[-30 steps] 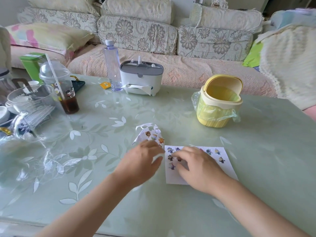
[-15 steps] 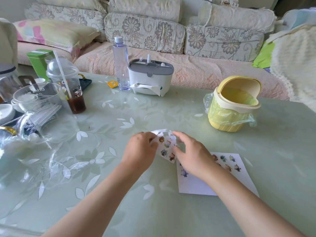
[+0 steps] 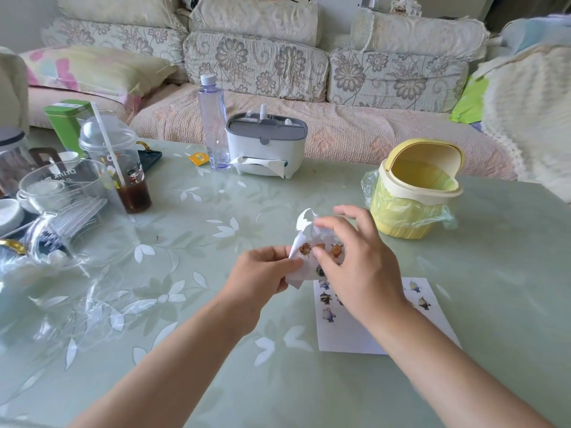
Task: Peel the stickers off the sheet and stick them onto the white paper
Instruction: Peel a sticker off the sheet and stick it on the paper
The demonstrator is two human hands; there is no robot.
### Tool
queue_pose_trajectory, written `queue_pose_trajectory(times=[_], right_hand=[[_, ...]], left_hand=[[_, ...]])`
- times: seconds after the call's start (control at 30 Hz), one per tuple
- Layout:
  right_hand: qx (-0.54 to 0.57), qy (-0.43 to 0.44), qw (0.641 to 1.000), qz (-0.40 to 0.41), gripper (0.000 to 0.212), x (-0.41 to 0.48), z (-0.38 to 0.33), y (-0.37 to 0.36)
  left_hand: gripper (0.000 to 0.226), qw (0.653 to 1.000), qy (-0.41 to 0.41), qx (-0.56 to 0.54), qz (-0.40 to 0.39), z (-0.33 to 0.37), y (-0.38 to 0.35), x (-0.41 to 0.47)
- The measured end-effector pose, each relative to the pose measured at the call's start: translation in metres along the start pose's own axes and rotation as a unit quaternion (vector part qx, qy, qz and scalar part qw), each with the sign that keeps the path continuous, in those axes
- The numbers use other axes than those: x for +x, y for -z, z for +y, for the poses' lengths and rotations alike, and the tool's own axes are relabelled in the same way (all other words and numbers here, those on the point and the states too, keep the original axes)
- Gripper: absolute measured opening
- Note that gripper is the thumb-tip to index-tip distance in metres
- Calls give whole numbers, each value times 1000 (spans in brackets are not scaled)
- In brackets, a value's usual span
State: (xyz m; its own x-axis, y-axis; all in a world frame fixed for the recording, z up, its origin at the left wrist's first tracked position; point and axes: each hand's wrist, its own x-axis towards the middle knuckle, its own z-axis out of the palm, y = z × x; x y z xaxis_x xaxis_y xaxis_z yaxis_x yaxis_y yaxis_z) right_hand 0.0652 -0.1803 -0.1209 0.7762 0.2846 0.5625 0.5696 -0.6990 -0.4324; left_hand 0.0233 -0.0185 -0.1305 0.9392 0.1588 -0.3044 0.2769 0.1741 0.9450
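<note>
The sticker sheet [image 3: 304, 245] is a curled white backing with small cartoon stickers, held up above the table between both hands. My left hand [image 3: 262, 273] pinches its lower left edge. My right hand [image 3: 355, 261] has thumb and forefinger on the sheet's face, at a sticker near the middle; whether a sticker has come loose is hidden by the fingers. The white paper [image 3: 349, 332] lies flat on the table below my right hand and carries several stickers in its upper part. My right wrist covers part of it.
A yellow mini bin [image 3: 414, 193] with a plastic liner stands right of the hands. A tissue box [image 3: 265, 146] and a water bottle [image 3: 213, 118] are at the back. At the left stand a drink cup [image 3: 123, 162] with a straw, glassware [image 3: 58, 193] and a green tin [image 3: 68, 118]. A sofa lies beyond the table.
My right hand left the white paper and moved up to the sticker sheet. My left hand raised the sheet off the table. The view shifted, with the paper now lower right.
</note>
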Motion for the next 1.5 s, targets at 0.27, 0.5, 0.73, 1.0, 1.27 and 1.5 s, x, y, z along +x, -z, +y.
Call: queue_pose_trajectory(times=[0.27, 0.5, 0.73, 1.0, 1.27, 1.5], right_hand=[[50, 72, 996, -17, 16, 0, 11, 2], [46, 72, 996, 12, 15, -1, 15, 1], [58, 28, 998, -2, 26, 3, 11, 6], [21, -4, 1000, 3, 5, 0, 5, 11], [-57, 121, 984, 115, 16, -2, 6, 4], [-47, 88, 992, 83, 13, -1, 5, 5]], left_hand=[[17, 992, 27, -111, -50, 3, -12, -4], [14, 987, 28, -151, -39, 3, -20, -5], [17, 995, -21, -97, -20, 3, -23, -7], [12, 996, -82, -24, 34, 4, -29, -13], [15, 995, -74, -59, 29, 4, -33, -15], [21, 991, -126, -13, 48, 4, -31, -16]])
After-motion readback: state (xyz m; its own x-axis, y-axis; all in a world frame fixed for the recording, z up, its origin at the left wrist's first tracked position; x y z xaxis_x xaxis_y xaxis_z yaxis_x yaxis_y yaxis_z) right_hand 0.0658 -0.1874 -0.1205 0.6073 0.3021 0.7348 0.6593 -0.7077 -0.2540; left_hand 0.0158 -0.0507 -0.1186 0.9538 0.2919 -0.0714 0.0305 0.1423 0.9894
